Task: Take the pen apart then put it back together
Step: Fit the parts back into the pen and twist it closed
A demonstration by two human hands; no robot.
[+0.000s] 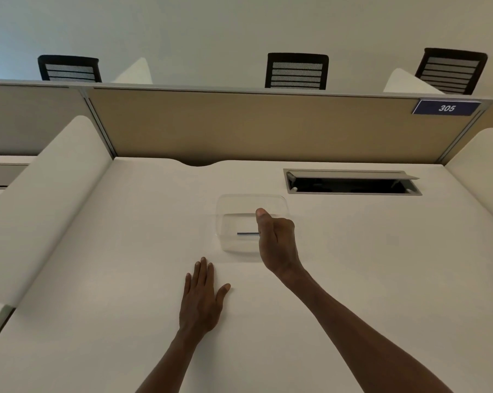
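A person at a white study-carrel desk [97,279] is reaching the right hand [276,239] into a clear plastic tray [225,205] sitting near the middle of the desktop, where a pen [246,233] is lying. Only a short dark stretch of the pen is showing to the left of the hand; its long axis is running left to right across the tray, and its right end is disappearing behind the curled fingers. Whether those fingers are already pinching the pen or only closing toward it cannot be told from this angle, though the thumb is pointing up and away from the body.

The left hand [201,296] is resting flat on the desk, fingers straight and together, holding nothing, nearer the person and to the left of the tray. The two hands are apart. The right hand is plainly the nearer one to the pen, so the pick-up appears to be falling to it, most likely with a lift from the pen's right end. Disassembly is not yet looking begun. A cable hatch [353,182] is standing open at the far right.
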